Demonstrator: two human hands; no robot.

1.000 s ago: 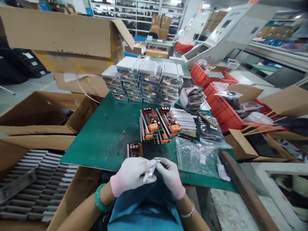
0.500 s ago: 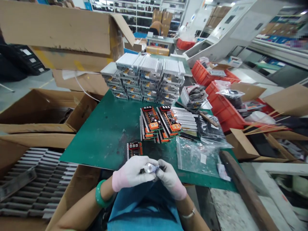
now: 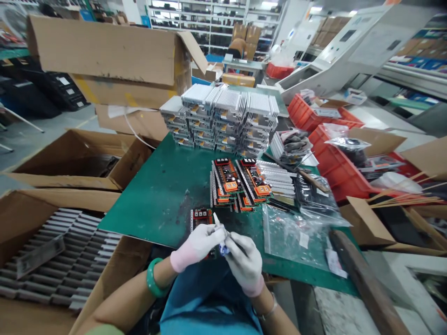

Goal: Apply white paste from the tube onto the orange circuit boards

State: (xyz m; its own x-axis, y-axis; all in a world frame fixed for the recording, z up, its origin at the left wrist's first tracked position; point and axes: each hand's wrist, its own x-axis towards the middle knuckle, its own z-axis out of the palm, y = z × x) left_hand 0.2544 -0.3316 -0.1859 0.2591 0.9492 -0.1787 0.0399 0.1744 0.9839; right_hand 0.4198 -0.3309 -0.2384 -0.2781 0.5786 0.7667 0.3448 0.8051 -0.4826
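Observation:
Both hands wear white gloves and meet at the near edge of the green mat (image 3: 157, 186). My left hand (image 3: 197, 244) and my right hand (image 3: 246, 263) are closed together on a small white tube (image 3: 220, 230), its tip pointing up and away. Just beyond my left hand lies a single small red and black circuit board (image 3: 201, 217). Two piles of orange and black circuit boards (image 3: 239, 184) sit in the middle of the mat. Behind them stands a stack of finned metal heat-sink units (image 3: 223, 118).
Clear plastic bags (image 3: 296, 228) lie right of my hands, beside a brown wooden bar (image 3: 363, 279). Red bins (image 3: 331, 158) stand at the right. An open cardboard box of grey finned heat sinks (image 3: 52, 256) is at my left, with more cardboard boxes (image 3: 104, 60) behind it.
My hands have turned the tube so that its tip points up over the small board. The view has shifted a little to the left.

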